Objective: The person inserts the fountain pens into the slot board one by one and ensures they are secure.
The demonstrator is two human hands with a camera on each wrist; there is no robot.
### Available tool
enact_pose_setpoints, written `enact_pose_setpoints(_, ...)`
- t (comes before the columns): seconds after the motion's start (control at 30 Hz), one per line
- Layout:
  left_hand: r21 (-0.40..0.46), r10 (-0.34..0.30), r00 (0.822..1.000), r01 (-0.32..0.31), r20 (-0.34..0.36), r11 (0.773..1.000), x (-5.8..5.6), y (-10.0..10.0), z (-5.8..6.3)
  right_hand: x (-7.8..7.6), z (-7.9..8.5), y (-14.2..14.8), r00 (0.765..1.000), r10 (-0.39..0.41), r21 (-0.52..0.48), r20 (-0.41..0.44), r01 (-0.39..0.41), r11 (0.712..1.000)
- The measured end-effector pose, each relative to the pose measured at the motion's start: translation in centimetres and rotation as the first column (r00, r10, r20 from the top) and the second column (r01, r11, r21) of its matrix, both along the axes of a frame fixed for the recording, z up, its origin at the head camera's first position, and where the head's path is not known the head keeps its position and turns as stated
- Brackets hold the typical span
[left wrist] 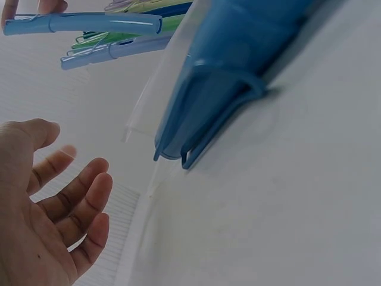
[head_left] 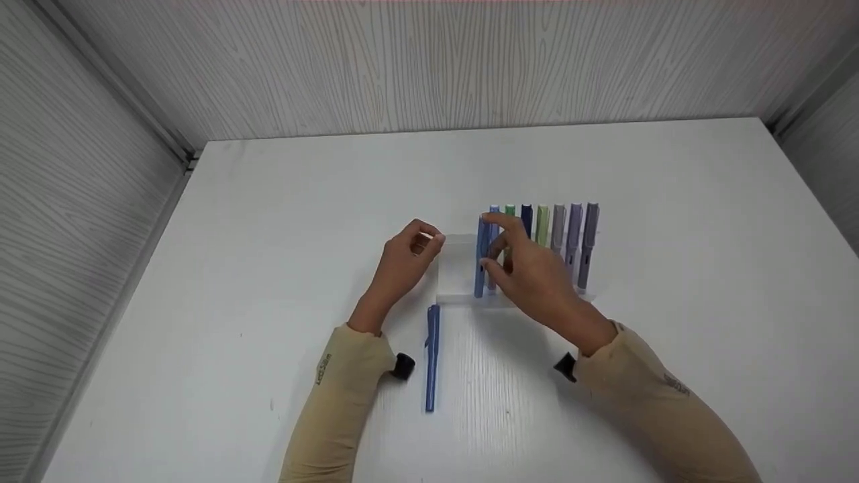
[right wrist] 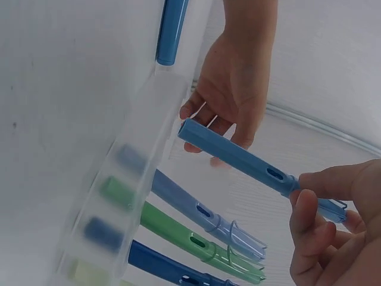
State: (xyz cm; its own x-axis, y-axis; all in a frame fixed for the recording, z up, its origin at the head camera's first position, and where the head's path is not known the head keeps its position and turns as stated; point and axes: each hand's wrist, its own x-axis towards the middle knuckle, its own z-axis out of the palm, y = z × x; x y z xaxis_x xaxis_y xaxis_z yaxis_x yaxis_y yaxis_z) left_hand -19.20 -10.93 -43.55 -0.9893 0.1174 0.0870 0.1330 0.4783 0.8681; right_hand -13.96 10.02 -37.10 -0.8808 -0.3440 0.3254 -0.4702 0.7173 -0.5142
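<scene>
Pale wood-grain panels are closing in a white table (head_left: 268, 268) on three sides, and near its middle a clear plastic pen stand (head_left: 460, 268) is sitting as the landmark for everything else. The right hand (head_left: 530, 272) is pinching a blue pen (head_left: 480, 258) between thumb and fingertips up near its clip end, holding it upright with its lower end just over the stand's left part; the right wrist view is showing the pen (right wrist: 256, 167) angled toward a free hole, not yet seated. To the right along the stand, a row of standing pens (head_left: 557, 235) in blue, green, navy, grey and lilac is filling the other holes. The left hand (head_left: 409, 258) is resting at the stand's left edge, apparently steadying it, though the left wrist view shows the fingers (left wrist: 83, 202) loosely spread and gripping nothing. Nearer the person than the stand, a second blue pen (head_left: 431, 355) is lying flat on the table. The held pen looks light, stiff and smooth, so it is likely to slip; a grip on the faceted barrel below the clip seems safest. The stand looks light enough to tip.
</scene>
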Motion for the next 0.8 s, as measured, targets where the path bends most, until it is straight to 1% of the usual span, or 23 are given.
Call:
enact_pose_setpoints(0.1,-0.008,0.005,1.000,-0.005,0.009,1.000,0.0,0.1,0.1,-0.3,-0.2,0.0,1.000,-0.009,0.020,-0.029,0.010,1.000)
enact_pose_setpoints(0.23,-0.008,0.006,1.000,-0.005,0.019,1.000,0.0,0.1,0.1,-0.5,-0.5,0.1,0.999,-0.016,0.033,-0.041,0.018,0.999)
enact_pose_setpoints(0.4,0.000,0.004,1.000,-0.004,0.008,1.000,0.1,0.0,0.2,-0.7,-0.7,0.1,0.997,-0.015,0.022,-0.069,0.017,1.000)
enact_pose_setpoints(0.57,-0.023,0.010,1.000,-0.010,-0.001,1.000,0.1,0.0,0.1,-1.0,-1.0,0.1,0.995,0.000,0.015,-0.096,0.001,1.000)
enact_pose_setpoints(0.8,-0.041,0.008,1.000,-0.009,-0.018,0.999,0.0,0.1,0.1,-1.3,-1.4,0.1,0.995,0.016,0.034,-0.103,-0.013,0.999)
